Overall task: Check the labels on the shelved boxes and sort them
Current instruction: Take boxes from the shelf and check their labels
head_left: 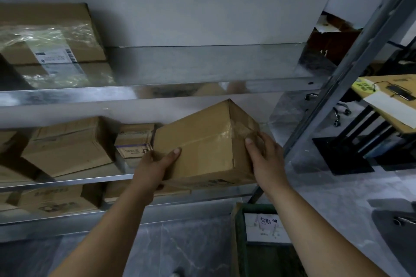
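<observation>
A taped brown cardboard box (202, 141) is tilted at the front edge of the middle metal shelf (67, 181). My left hand (155, 164) grips its lower left corner, thumb on the top face. My right hand (265, 159) holds its right end, fingers curled over the taped flap. Further left on the same shelf stand a small printed box (134, 141) and a larger brown box (67, 148). On the upper shelf (202, 90) lies a plastic-wrapped box with a white label (51, 47).
More boxes (56, 200) sit on the lowest shelf. A green crate (258, 243) holding a white labelled item stands on the floor at lower right. The rack's grey upright (333, 87) runs diagonally at right; beyond it are a desk and a chair base.
</observation>
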